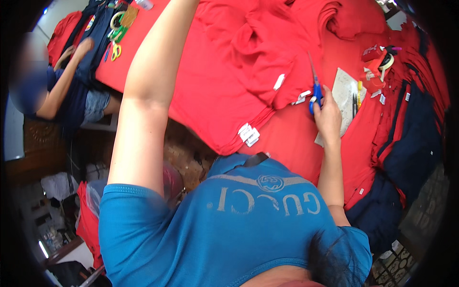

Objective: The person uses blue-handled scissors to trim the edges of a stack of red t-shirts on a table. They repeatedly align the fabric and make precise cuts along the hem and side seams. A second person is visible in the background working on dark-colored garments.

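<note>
The person's right hand (pixel 327 115), at about three o'clock in the view, is closed around the blue handles of a pair of scissors (pixel 314 86), whose blades point up toward twelve o'clock over a crumpled red shirt (pixel 267 57). White tags (pixel 249 134) hang off the edge of a stack of red cloth at about six o'clock from that shirt. The left arm (pixel 143 95) stretches up toward twelve o'clock and its hand passes out of the picture, so its grip cannot be told. A sheet of paper (pixel 345 91) lies just right of the scissors. At ten o'clock a co-worker's hand (pixel 82 47) rests on dark blue clothes (pixel 95 28).
</note>
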{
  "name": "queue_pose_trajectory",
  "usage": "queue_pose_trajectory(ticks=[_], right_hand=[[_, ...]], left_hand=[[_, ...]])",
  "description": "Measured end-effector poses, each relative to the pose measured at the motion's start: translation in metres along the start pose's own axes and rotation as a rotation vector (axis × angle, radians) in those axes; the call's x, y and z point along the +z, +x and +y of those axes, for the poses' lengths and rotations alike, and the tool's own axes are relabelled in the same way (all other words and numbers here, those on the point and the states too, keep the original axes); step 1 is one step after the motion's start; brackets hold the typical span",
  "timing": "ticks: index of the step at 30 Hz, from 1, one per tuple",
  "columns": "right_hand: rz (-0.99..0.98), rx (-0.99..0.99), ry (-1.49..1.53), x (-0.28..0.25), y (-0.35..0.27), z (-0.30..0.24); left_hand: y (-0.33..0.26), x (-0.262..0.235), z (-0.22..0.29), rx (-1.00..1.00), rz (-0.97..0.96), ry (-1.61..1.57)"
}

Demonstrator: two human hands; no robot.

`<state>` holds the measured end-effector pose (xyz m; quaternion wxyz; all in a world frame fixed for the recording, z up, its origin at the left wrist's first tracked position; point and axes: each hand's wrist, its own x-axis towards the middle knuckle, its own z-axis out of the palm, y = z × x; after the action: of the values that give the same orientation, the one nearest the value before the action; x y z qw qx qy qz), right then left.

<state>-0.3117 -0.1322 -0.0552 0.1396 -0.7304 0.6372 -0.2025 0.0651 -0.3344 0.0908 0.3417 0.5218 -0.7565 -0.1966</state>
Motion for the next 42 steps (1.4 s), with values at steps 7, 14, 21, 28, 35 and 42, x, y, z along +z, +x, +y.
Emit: queue_pose_trajectory(ticks=[7,14,21,28,35,42], right_hand=[[0.04,-0.001,0.896,-0.025,0.009,-0.027],[-0.163,-0.359,0.446,0.043,0.044,-0.098],[0.051,-0.227,0.415,0.042,-0.007,-0.091],[-0.333,-0.178,0.66,0.022,-0.132,-0.111],[-0.551,0.073,0.93,0.019,-0.175,-0.093],[-0.393,-0.117,0.835,0.013,-0.188,-0.086]], left_hand=[[-0.266,0.009,-0.01,-0.417,0.213,0.18],[-0.382,0.127,0.079,-0.73,0.091,0.14],[-0.41,0.154,0.083,-0.589,0.144,0.339],[-0.403,0.134,0.092,-0.434,0.214,0.252],[-0.386,0.143,0.089,-0.765,0.528,-1.542],[-0.381,0.135,0.093,-0.784,0.273,-1.389]])
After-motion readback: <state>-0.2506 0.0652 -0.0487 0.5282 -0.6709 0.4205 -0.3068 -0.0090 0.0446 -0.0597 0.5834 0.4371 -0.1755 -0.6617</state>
